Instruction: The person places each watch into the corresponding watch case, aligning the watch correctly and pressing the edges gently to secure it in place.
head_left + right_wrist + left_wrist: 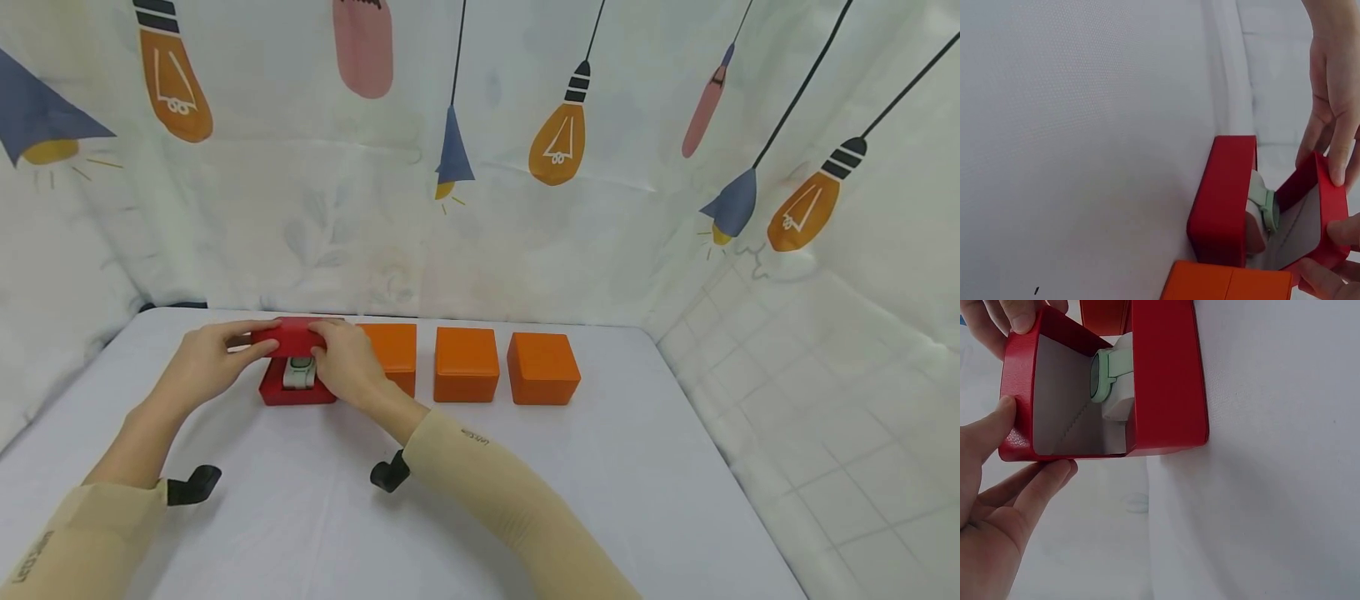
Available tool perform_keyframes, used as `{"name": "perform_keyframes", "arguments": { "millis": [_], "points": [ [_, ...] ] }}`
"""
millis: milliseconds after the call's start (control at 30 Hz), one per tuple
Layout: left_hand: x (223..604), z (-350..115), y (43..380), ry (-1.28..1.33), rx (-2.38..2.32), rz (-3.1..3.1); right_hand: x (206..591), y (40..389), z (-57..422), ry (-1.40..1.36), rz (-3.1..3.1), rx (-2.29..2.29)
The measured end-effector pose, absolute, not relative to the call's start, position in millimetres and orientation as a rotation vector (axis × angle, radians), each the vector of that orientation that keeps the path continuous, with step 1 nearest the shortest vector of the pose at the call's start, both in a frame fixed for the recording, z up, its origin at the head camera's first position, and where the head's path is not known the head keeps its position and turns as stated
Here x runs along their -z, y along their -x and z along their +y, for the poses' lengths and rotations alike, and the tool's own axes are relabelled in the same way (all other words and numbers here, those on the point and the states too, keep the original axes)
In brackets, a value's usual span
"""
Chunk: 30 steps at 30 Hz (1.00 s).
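Observation:
A red hinged watch box (297, 397) stands at the far left of the table with its lid (288, 334) tilted partly up. Inside, a pale green watch (1105, 374) is wrapped round a light cushion (1120, 403). My left hand (206, 362) pinches the left side of the lid, its thumb on the front wall and fingers at the side. The right hand (351, 362) grips the lid's right corner between thumb and fingers. In the right wrist view, both hands hold the lid's rim, and the watch face (1274, 212) shows between lid and base.
Three orange boxes stand in a row right of the red one: a near box (396, 354), partly behind my right hand, a middle box (466, 364) and a right box (544, 368). A white cloth covers the table (637, 483). A printed curtain (300, 208) hangs behind.

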<state>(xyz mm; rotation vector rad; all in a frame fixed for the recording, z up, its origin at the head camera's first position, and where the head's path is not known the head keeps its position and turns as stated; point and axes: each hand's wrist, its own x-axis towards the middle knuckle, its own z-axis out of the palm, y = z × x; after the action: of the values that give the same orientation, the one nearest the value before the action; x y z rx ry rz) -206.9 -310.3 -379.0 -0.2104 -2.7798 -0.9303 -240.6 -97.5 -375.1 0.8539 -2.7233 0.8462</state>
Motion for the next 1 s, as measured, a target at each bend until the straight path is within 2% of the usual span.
{"name": "perform_keyframes", "arguments": {
  "millis": [533, 1000],
  "points": [
    [386, -314, 200, 0.22, 0.991, -2.769, 382, 232, -103, -0.805, -2.798, -0.818],
    [401, -322, 202, 0.239, 1.005, -2.813, 392, 227, -108, -0.872, -2.867, -0.596]
  ]
}}
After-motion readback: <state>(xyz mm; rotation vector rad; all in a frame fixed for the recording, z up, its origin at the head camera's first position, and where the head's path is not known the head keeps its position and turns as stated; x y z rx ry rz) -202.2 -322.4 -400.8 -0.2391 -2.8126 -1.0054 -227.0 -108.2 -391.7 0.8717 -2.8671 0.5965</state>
